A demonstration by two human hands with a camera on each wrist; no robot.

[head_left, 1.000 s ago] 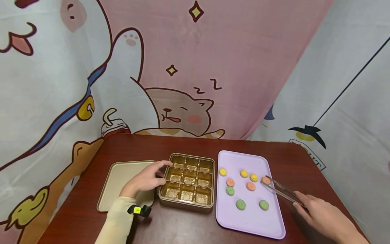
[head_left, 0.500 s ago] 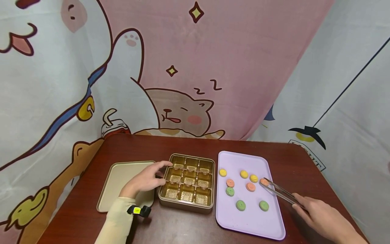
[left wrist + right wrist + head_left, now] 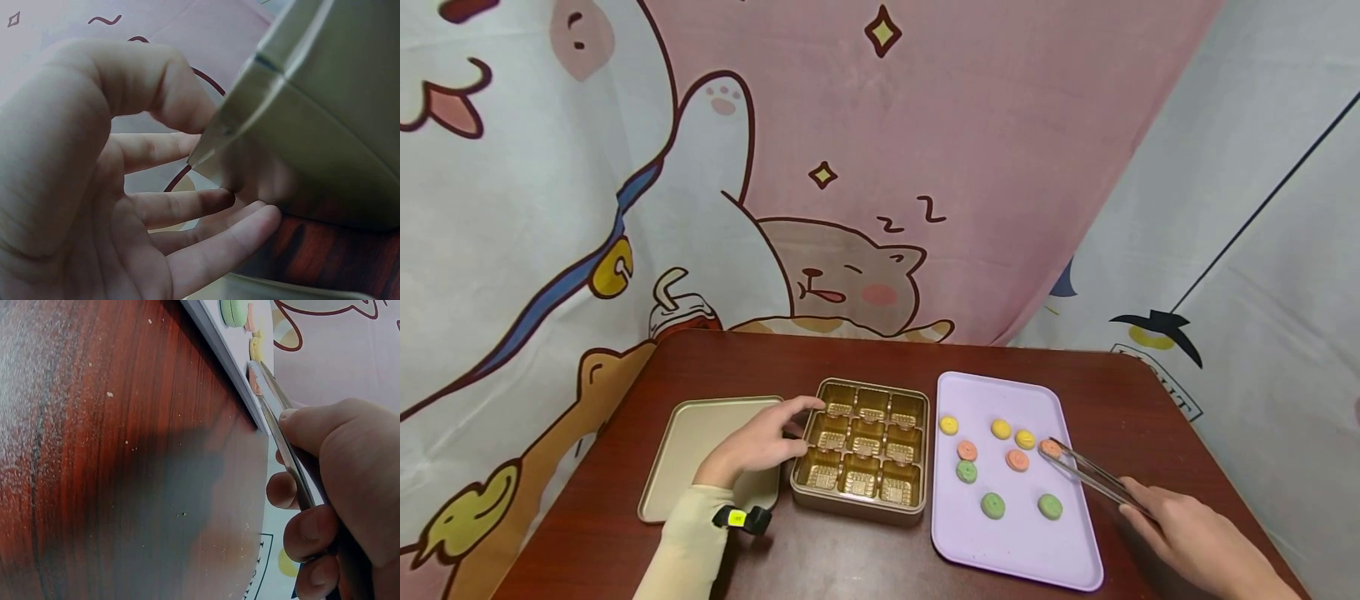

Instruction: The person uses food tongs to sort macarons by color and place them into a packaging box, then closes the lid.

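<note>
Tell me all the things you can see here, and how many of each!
table: 1, dark red wood, under everything
box: 1, gold, nine empty cups, table middle
lid: 1, gold, left of the box
tray: 1, lilac, right of the box
yellow cookies: 3, back of the tray
orange cookies: 3, middle of the tray, one at the tongs' tips
green cookies: 3, front of the tray
tongs: 1, silver, over the tray's right edge
curtain: 1, pink and white with cartoon animals, behind the table
left hand: 1, touches the box's left edge
right hand: 1, holds the tongs
</note>
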